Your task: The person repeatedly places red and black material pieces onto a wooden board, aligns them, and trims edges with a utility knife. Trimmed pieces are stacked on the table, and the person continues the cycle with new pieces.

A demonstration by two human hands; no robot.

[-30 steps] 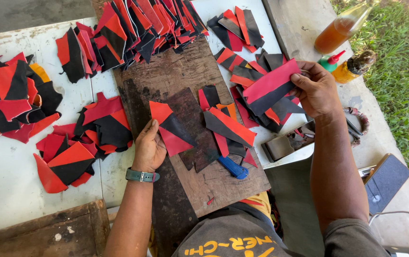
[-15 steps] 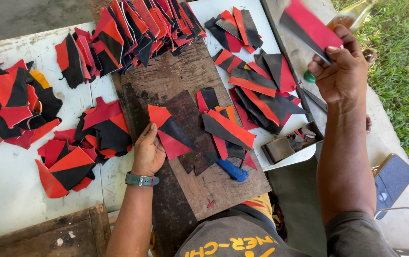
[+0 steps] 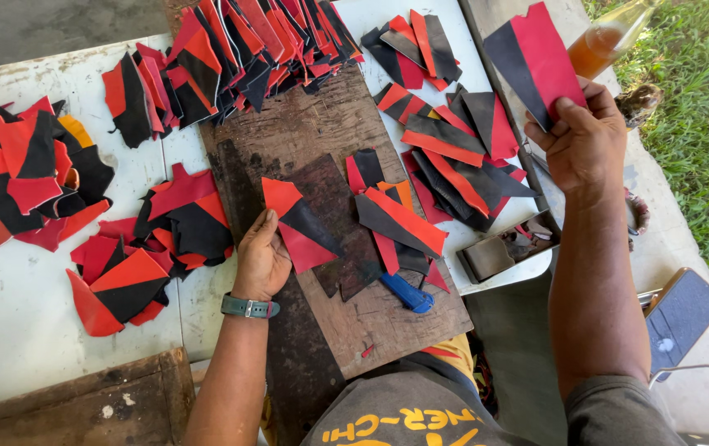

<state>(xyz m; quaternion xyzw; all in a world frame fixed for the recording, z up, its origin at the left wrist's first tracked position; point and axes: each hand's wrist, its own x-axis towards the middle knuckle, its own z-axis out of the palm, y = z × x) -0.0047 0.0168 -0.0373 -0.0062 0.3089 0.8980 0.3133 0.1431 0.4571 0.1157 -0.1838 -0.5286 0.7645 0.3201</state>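
Bench [image 3: 8, 330]: red/black leather offcuts [image 3: 33, 165] heaped left of left grip, apparently sorted.
Left hand [image 3: 262, 260]: flat, open grip, pinning red-black piece [image 3: 301, 227] on wooden board [image 3: 321, 140].
Knife [image 3: 408, 293]: blue handle, just right of left grip, untouched.
Pile [image 3: 453, 157]: between both grips, prob. still to do.
Right hand [image 3: 581, 144]: grip closed on raised piece [image 3: 536, 62], clear of bench.
Progress: seemingly midway; many done, plenty left.

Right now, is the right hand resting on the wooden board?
No: the right hand is raised off to the side, holding a red-and-black piece, while the left hand rests on the board.
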